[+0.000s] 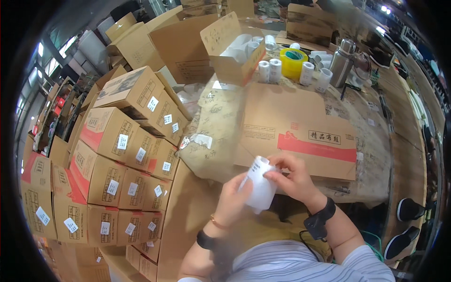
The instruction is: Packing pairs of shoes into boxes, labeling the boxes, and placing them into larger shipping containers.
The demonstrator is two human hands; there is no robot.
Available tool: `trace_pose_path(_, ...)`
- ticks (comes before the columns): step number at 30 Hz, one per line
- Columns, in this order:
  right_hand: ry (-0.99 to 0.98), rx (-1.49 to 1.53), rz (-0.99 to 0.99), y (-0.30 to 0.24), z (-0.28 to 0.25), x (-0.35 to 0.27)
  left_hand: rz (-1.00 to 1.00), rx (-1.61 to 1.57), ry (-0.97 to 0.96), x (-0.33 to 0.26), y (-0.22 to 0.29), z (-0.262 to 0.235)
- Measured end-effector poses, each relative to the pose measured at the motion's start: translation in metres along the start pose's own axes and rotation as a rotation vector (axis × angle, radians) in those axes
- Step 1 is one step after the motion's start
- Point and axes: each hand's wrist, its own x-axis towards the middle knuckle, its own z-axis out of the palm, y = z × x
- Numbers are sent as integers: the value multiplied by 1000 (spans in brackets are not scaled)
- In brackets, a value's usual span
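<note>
At seven o'clock from the flat carton [292, 117], the left hand [231, 199] grips the white label roll [261, 188] while the right hand [295, 178] pinches its two o'clock edge. An uneven tug there could (I'd judge) crease it or pull its windings loose.

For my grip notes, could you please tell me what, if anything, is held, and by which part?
A white roll: the left hand holds its left side, the right hand its upper right edge.
</note>
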Motion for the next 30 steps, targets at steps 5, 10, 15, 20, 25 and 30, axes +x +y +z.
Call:
trace_pose_path(5,58,-117,248,7,0,6,213,20,223,17,-14,23)
trace_pose_path(10,248,-526,-521,18,3,12,87,-463,84,21,-22,38)
trace_pose_path(15,257,-586,-761,21,-12,25,-4,-780,-22,27,-8,52)
trace_pose_path(20,38,-468,-416,13,-23,38,493,308,358,49,-4,22)
trace_pose_path(25,48,-443,-498,23,-15,51,261,1,296,54,-14,31)
trace_pose_path(30,-40,-405,-629,31,-12,41,39,-879,185,69,-21,4)
